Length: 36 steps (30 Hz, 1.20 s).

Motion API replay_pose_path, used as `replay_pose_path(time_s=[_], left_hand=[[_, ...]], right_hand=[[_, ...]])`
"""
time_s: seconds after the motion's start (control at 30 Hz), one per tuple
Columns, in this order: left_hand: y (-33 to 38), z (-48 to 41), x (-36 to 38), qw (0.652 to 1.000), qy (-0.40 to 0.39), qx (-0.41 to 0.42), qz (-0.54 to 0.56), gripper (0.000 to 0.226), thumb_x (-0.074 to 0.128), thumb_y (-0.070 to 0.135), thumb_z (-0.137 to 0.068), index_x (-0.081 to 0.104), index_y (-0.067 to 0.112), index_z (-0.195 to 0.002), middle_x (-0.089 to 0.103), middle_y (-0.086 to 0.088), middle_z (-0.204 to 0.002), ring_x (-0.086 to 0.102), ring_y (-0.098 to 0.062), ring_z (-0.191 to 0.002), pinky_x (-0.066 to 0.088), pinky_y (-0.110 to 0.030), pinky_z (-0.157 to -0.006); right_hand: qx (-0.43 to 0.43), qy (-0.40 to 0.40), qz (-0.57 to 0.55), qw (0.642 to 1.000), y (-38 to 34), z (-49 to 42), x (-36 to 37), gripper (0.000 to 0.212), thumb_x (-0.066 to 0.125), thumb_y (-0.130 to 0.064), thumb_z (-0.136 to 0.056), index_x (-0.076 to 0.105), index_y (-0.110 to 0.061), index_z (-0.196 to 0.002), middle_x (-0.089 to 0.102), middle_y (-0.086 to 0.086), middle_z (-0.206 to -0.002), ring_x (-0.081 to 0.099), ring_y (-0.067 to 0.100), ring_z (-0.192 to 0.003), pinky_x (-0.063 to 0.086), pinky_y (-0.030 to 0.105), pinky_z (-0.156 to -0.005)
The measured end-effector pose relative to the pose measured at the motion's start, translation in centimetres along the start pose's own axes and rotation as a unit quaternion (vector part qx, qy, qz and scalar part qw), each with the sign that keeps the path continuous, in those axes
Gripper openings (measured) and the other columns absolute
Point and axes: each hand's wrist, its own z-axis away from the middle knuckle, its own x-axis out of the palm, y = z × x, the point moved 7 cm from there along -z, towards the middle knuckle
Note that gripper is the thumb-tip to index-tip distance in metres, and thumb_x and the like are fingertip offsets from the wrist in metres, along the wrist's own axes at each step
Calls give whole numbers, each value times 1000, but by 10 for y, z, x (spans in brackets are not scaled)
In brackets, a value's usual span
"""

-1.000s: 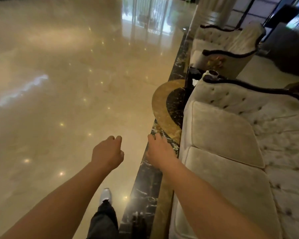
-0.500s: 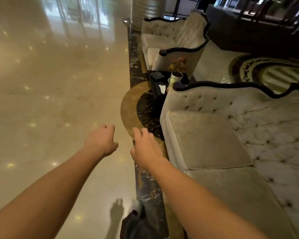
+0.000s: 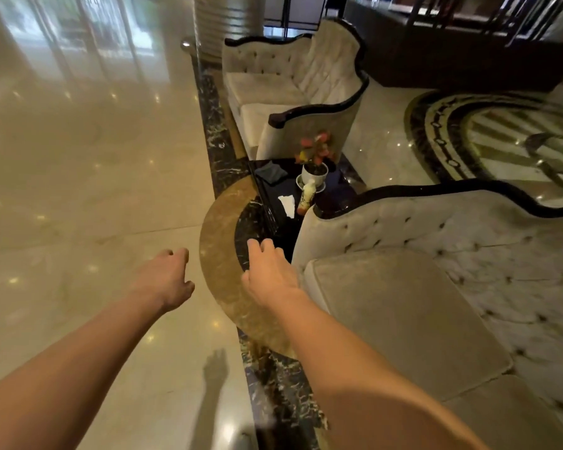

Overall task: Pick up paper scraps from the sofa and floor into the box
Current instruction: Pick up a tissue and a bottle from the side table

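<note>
Both my arms reach forward over the polished floor beside a cream tufted sofa (image 3: 403,306). My left hand (image 3: 166,280) hangs above the beige marble floor (image 3: 88,196) with loosely curled fingers and holds nothing. My right hand (image 3: 268,274) is spread, palm down, just left of the sofa's armrest, also holding nothing. A white paper scrap (image 3: 287,204) lies on the dark side table (image 3: 273,203) ahead of my right hand. No box is in view, and no scraps show on the sofa cushions or the floor.
On the side table stand a potted plant (image 3: 314,164), a pale bottle (image 3: 307,196) and a dark folded cloth (image 3: 270,172). A second cream sofa (image 3: 283,89) sits beyond it. A dark marble strip (image 3: 215,125) borders the floor; a patterned inlay (image 3: 501,138) lies behind the sofas.
The view has swung right and advanced along the sofa, bringing the side table and far sofa closer. Both hands stay extended; my left fingers have loosened from a fist.
</note>
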Motion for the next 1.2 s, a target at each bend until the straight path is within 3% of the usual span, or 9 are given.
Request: replay_pose_path(time_s=[0.13, 0.27, 0.47, 0.57, 0.8, 0.9, 1.07, 1.2], left_hand=[[1, -93, 6, 998, -31, 27, -43, 44, 59, 36, -87, 45, 20, -125, 54, -3, -121, 62, -27, -104, 52, -36, -76], [19, -207, 19, 993, -66, 81, -53, 51, 59, 40, -86, 42, 24, -131, 55, -3, -123, 61, -25, -107, 53, -34, -78], [58, -387, -2, 981, -109, 159, -35, 47, 62, 32, -84, 48, 21, -128, 61, -2, -111, 62, -21, -94, 58, -34, -75], [88, -454, -10, 963, -127, 223, -82, 46, 64, 26, -82, 49, 20, -126, 58, -4, -110, 61, -23, -98, 56, -35, -78], [217, -531, 17, 908, -187, 366, -81, 54, 60, 27, -84, 43, 19, -135, 55, -7, -119, 61, -31, -106, 55, -44, -83], [252, -563, 45, 896, -212, 379, -93, 55, 62, 29, -84, 43, 19, -134, 55, -8, -116, 60, -31, -105, 55, -43, -81], [270, -635, 122, 888, -286, 333, -137, 55, 67, 34, -81, 46, 20, -130, 55, -6, -112, 60, -28, -104, 53, -39, -80], [285, -701, 180, 877, -302, 329, -179, 53, 66, 32, -83, 46, 20, -131, 55, -8, -118, 59, -30, -108, 54, -42, -84]], right_hand=[[-21, -11, 16, 1000, -6, -83, 6, 51, 55, -21, -91, 35, -15, -138, 43, 11, -133, 46, 33, -118, 46, 39, -78], [18, -26, 39, 999, 21, -179, 22, 53, 57, -20, -90, 34, -16, -138, 43, 12, -134, 46, 34, -120, 49, 42, -82], [195, -22, -14, 980, 87, -317, 0, 55, 57, -24, -92, 32, -17, -141, 42, 11, -139, 46, 33, -124, 48, 44, -95], [269, -27, -73, 960, 114, -356, -8, 57, 54, -23, -93, 30, -18, -144, 38, 9, -143, 44, 30, -126, 47, 43, -100], [393, -58, -126, 909, 205, -405, 10, 63, 58, -24, -93, 27, -18, -147, 39, 11, -146, 48, 28, -128, 47, 37, -99], [424, -51, -172, 888, 246, -437, 32, 62, 60, -22, -92, 30, -16, -147, 42, 12, -144, 51, 28, -126, 47, 35, -96], [423, -73, -254, 867, 300, -500, 90, 66, 61, -23, -91, 29, -17, -148, 44, 12, -141, 47, 29, -130, 45, 40, -103], [489, -41, -323, 809, 356, -549, 139, 70, 68, -25, -86, 33, -14, -145, 53, 15, -132, 53, 30, -121, 45, 34, -94]])
